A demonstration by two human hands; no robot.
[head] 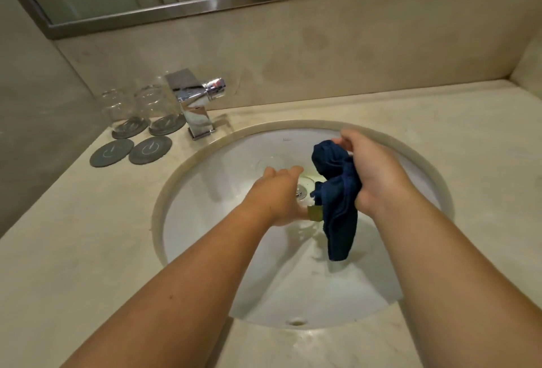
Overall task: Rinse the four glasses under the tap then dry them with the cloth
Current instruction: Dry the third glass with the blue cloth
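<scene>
Glossy chrome tap (195, 103), fluffy cloth (337, 197), clear glasses (140, 109)
</scene>
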